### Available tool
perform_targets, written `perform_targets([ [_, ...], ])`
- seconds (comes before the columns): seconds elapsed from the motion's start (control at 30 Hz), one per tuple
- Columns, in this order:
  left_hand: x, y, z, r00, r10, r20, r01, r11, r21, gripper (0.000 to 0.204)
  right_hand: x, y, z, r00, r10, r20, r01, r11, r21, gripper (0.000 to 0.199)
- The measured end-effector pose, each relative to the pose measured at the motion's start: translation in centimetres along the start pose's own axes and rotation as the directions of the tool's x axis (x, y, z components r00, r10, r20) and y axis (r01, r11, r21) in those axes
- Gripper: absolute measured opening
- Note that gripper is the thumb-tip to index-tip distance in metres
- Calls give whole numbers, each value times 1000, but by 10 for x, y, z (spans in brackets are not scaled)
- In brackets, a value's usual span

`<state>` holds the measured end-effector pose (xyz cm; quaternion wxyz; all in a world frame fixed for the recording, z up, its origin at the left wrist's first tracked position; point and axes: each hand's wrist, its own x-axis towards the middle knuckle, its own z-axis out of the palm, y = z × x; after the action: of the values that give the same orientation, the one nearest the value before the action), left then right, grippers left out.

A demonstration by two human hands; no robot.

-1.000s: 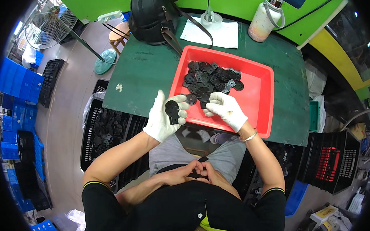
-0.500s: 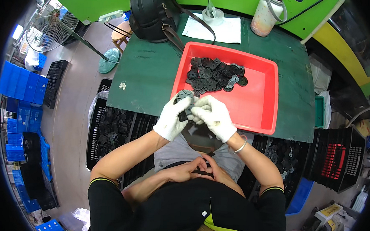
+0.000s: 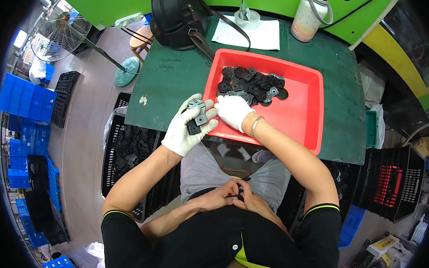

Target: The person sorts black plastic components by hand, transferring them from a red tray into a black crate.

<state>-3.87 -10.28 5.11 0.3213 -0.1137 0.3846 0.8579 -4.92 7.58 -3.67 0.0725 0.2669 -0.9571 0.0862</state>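
Note:
My left hand (image 3: 176, 134), in a white glove, is turned palm up just off the near left corner of a red tray (image 3: 296, 121). Its fingers curl round a small stack of flat black plastic parts (image 3: 201, 119), each with a rounded end and a square tab with a hole. Over the tray's left side, my gloved right hand (image 3: 234, 113) is closed, its fingertips bent toward the left hand. Whatever lies in those fingers is hidden. Beyond it, a pile of similar black parts (image 3: 259, 85) lies in the tray.
A green table (image 3: 164, 84) bears the tray, a black backpack (image 3: 174, 19), papers (image 3: 266, 35) and a bottle (image 3: 306, 23). Black crates (image 3: 110, 158) of parts stand below. Two bare hands (image 3: 233, 194) rest clasped at the lap; whose, I cannot tell.
My hands have come apart. The left has shifted left with the parts and turned its palm up; the right has moved away from them, farther over the tray near the pile.

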Motion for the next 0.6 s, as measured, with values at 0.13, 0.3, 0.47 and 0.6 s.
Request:
perform_targets([
  [0.13, 0, 1, -5, 1000, 1, -12, 0, 1000, 29, 38, 0, -5, -8, 998, 44, 55, -46, 998, 38, 14],
  [0.3, 7, -3, -6, 999, -15, -47, 14, 999, -33, 28, -10, -3, -11, 996, 52, 71, -57, 995, 76, 18],
  [0.47, 12, -10, 4, 998, -59, -20, 57, 993, -105, 20, -6, -6, -15, 990, 88, 113, -110, 971, 213, 21],
  [0.6, 13, -10, 7, 997, -81, -13, 78, 985, -152, 22, -24, 3, -25, 990, 134, 29, -137, 950, 280, 20],
])
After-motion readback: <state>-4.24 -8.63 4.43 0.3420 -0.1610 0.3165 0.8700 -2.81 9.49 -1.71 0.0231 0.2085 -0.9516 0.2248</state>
